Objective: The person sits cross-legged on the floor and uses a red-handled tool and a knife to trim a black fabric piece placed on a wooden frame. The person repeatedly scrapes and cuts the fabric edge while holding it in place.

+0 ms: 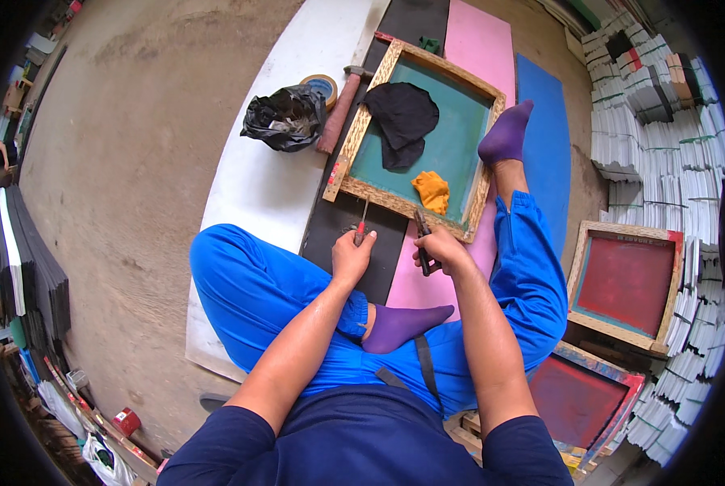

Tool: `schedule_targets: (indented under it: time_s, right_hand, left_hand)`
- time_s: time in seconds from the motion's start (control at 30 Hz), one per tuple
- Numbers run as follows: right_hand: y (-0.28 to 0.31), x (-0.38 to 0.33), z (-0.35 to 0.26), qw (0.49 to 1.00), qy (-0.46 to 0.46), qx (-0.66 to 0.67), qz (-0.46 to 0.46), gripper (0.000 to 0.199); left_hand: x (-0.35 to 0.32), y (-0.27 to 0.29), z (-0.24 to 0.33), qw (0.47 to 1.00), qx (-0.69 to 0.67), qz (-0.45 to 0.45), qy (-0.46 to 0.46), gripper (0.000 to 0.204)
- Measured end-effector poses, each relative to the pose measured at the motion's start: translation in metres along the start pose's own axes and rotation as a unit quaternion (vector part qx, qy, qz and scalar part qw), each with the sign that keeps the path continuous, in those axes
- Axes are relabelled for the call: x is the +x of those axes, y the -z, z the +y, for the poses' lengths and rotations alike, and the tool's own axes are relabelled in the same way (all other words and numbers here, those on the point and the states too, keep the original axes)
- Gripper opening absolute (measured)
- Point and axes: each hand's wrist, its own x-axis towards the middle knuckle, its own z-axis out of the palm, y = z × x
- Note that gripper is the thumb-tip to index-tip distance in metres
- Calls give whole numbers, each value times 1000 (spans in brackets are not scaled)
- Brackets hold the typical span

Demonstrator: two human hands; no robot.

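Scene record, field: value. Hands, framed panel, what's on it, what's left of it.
left hand: holds red-handled screwdriver
right hand: holds black-handled pliers
ahead: rectangular wooden frame with green panel
on panel: black cloth, orange cloth
left of frame: hammer with reddish-brown handle, black plastic bag

Red-handled screwdriver (361, 229), shaft pointing forward, black pliers (422, 228) to its right, both held

Frame (391, 202) lies before me; on it, cloth (403, 113) far side, rag (432, 193) near side. Hammer (340, 113) beside its left edge; bag (281, 120) and tape roll (323, 86) left of that. My left hand (352, 257), with screwdriver (361, 229), and right hand (446, 249), with pliers (423, 233), sit at its near edge.
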Motion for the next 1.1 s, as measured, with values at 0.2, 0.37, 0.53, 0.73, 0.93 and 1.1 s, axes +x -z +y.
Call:
schedule_targets:
  time_s: [0.2,0.37,0.53,0.73,0.93,1.1]
  right_hand:
    - [-10,2,0,999,-2,15,34,27]
    - [-25,8,13,995,29,9,100,20]
    - [-39,13,21,983,73,-37,167,16]
    - [-46,35,43,958,133,-77,243,19]
    - [-64,32,46,925,166,-99,326,23]
    - [-65,35,67,928,232,-68,283,22]
  left_hand:
    - [6,-6,0,1000,-12,0,-4,43]
    - [7,-9,2,999,-38,-8,17,44]
    - [11,-13,-1,998,-53,-16,40,44]
    - [16,-18,-9,997,-59,-10,44,45]
    - [14,-14,-13,996,-70,-1,50,41]
    - [8,-4,3,978,-189,-58,62,29]
